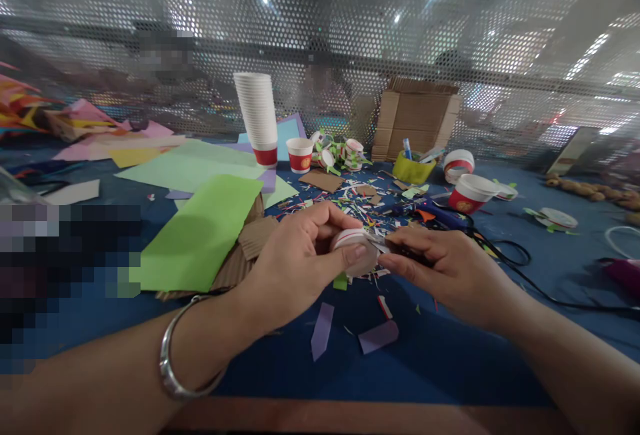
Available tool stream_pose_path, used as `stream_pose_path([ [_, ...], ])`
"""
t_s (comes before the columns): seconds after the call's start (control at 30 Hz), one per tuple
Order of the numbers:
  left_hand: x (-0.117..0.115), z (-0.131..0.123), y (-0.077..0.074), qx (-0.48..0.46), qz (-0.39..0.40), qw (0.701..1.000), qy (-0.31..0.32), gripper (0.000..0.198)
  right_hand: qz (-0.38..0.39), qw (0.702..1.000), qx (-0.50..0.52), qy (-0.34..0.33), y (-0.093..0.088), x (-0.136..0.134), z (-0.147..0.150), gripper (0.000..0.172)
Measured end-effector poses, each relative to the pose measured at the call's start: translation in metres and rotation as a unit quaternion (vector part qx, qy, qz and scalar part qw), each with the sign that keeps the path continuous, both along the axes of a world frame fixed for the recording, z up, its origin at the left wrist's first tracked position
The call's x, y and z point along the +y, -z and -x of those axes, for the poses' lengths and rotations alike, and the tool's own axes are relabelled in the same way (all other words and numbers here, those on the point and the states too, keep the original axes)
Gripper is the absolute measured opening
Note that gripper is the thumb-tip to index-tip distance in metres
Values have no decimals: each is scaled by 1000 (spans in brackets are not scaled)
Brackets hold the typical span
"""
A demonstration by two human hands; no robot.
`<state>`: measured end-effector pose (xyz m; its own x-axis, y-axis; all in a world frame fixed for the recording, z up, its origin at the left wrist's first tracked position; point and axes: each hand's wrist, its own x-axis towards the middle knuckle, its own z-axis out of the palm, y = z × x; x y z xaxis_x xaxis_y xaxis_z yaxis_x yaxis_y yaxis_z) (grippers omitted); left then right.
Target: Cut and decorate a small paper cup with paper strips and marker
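My left hand (pixel 300 255) is closed round a small cut-down paper cup piece (pixel 353 248), white with a red stripe, held just above the blue table (pixel 440 355). My right hand (pixel 445 272) is pinched shut on a dark tool whose metal tip (pixel 376 240) touches the cup's rim; it looks like scissors, mostly hidden by the fingers. A silver bangle (pixel 177 362) sits on my left wrist. Small paper scraps lie under both hands.
Green paper sheets (pixel 200 235) and cardboard lie to the left. A tall stack of cups (pixel 257 115), single red-and-white cups (pixel 300 154) (pixel 470 193), finished cup flowers (pixel 340 152), a yellow holder (pixel 413 167), a cardboard box (pixel 417 115) and a black cable (pixel 510 255) surround. Purple scraps (pixel 377 336) lie near.
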<state>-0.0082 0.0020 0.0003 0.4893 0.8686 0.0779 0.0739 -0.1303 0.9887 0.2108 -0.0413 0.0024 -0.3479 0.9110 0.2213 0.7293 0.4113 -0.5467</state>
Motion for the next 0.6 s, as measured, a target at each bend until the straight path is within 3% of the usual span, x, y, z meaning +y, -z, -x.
stream_pose_path([
  [0.37,0,0,1,-45,55,997,36,26,0,1000,20,4,-6,-5,1,31],
  [0.6,-2,0,-3,-28,23,999,34,24,-8,999,41,-2,-5,-6,2,35],
])
